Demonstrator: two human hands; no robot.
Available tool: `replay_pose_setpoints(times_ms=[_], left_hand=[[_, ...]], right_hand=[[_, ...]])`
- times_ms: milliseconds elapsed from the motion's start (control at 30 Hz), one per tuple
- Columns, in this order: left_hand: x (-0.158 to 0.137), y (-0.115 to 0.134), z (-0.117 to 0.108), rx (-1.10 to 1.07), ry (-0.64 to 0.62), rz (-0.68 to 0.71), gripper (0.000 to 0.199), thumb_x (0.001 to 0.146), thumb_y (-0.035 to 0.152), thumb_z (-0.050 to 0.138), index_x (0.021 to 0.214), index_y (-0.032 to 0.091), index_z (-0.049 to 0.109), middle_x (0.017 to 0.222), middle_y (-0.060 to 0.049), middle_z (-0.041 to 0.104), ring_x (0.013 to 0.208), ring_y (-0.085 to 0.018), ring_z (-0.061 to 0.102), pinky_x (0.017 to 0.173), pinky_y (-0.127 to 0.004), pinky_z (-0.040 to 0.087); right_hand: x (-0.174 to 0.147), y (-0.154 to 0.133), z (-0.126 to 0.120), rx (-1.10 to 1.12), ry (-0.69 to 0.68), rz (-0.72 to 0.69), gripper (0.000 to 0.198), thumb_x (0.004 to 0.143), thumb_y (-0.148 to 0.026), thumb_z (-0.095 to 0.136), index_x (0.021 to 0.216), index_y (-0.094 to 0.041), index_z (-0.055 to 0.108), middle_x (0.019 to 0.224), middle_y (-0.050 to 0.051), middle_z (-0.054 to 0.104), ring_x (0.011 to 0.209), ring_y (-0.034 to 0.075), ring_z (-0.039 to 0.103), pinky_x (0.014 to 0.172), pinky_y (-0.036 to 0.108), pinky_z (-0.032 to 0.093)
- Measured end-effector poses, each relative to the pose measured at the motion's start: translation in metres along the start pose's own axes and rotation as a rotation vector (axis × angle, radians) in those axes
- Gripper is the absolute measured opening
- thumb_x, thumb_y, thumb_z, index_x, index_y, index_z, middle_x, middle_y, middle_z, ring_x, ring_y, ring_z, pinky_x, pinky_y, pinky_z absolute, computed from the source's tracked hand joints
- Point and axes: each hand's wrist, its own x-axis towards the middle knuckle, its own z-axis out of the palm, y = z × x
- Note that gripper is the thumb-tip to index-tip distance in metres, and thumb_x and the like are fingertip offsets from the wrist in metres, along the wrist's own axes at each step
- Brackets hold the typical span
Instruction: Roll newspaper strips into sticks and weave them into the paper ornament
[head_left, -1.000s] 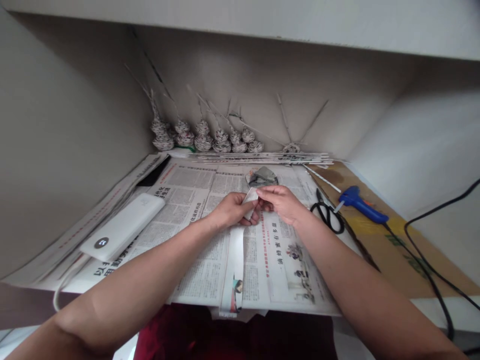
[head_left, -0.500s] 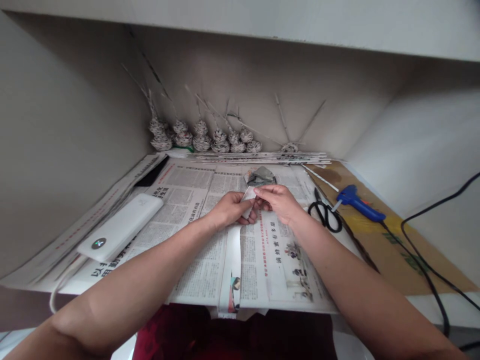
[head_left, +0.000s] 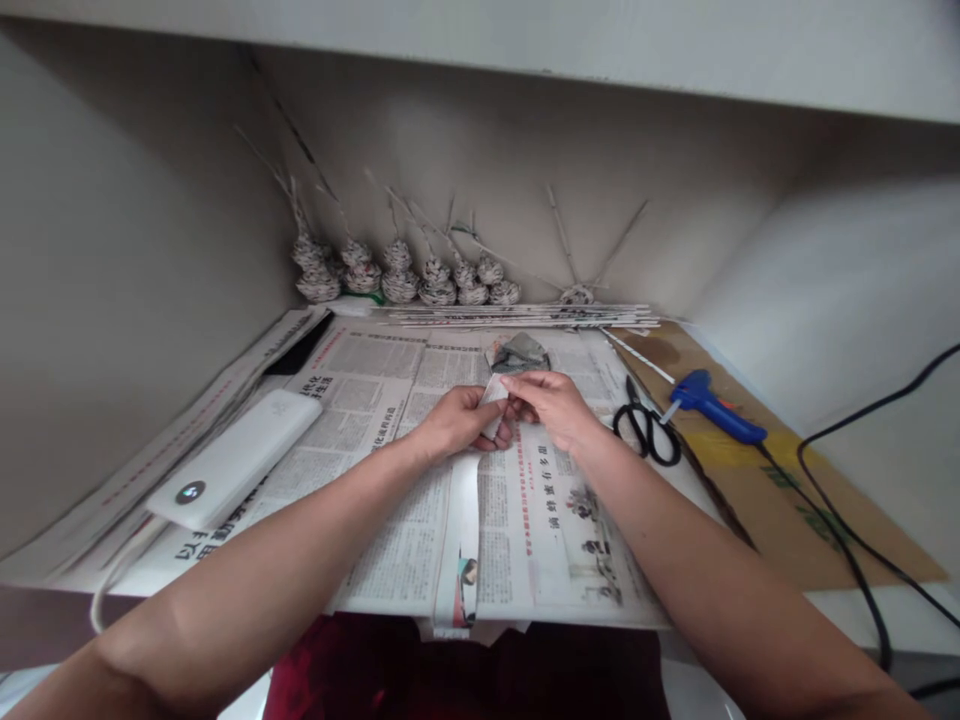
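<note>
A long, narrow strip of pale printed paper (head_left: 466,510) is laid lengthwise between the forearms, its near end by the front edge of the newspaper sheets (head_left: 405,545). Its far end seems to be pinched between the thumb and fingers of the left hand (head_left: 474,415); the join beneath the fingers is hidden. The same end is gripped at its right edge by the fingertips of the right hand (head_left: 546,400).

The work on this strip is judged to be at its start: only the tip is being handled, and most of the length is left flat.

At the back, gourd-shaped woven paper figures (head_left: 400,287) and a bundle of thin white paper rods (head_left: 525,316) are seen, apparently finished or part-finished. Just beyond the hands, a crumpled grey wad (head_left: 525,352) could be bumped. Black-handled scissors (head_left: 637,408) and a blue glue gun (head_left: 716,408) are set to the right, the latter on brown cardboard (head_left: 795,530); a white rectangular device (head_left: 236,460) is placed left.
</note>
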Motion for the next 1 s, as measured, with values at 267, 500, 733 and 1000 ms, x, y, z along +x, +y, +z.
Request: replay_pose_setpoints(times_ms=[267, 500, 733, 1000], left_hand=[[0.0, 0.002, 0.0, 0.0, 0.001, -0.021, 0.036, 0.078, 0.049, 0.058, 0.088, 0.014, 0.06, 0.071, -0.005, 0.065, 0.065, -0.013, 0.063, 0.058, -0.024, 0.05], [0.0, -0.001, -0.001, 0.017, -0.022, 0.003, 0.037, 0.08, 0.049, 0.056, 0.088, 0.014, 0.06, 0.071, -0.005, 0.064, 0.063, -0.012, 0.062, 0.056, -0.023, 0.049], [0.003, -0.005, -0.002, 0.009, -0.022, 0.026, 0.04, 0.079, 0.052, 0.055, 0.089, 0.014, 0.06, 0.072, -0.006, 0.064, 0.065, -0.013, 0.063, 0.058, -0.024, 0.05], [0.002, -0.005, -0.001, 0.025, -0.029, 0.028, 0.041, 0.079, 0.053, 0.054, 0.087, 0.014, 0.061, 0.07, -0.005, 0.064, 0.065, -0.013, 0.062, 0.058, -0.024, 0.049]], right_hand=[[0.0, -0.001, -0.003, -0.033, -0.058, -0.008, 0.028, 0.07, -0.044, 0.069, 0.07, -0.017, 0.066, 0.053, -0.001, 0.058, 0.046, 0.008, 0.047, 0.044, 0.022, 0.032], [0.001, 0.001, -0.004, 0.018, -0.052, 0.013, 0.027, 0.068, -0.042, 0.07, 0.077, -0.017, 0.069, 0.054, -0.001, 0.059, 0.048, 0.008, 0.049, 0.046, 0.021, 0.033], [-0.001, -0.001, 0.002, 0.029, 0.042, -0.02, 0.027, 0.064, -0.042, 0.074, 0.072, -0.017, 0.068, 0.052, -0.002, 0.057, 0.046, 0.01, 0.051, 0.044, 0.023, 0.036], [-0.001, -0.002, 0.006, -0.025, 0.1, -0.045, 0.033, 0.062, -0.051, 0.073, 0.062, -0.019, 0.062, 0.049, -0.002, 0.052, 0.044, 0.012, 0.049, 0.043, 0.026, 0.039]])
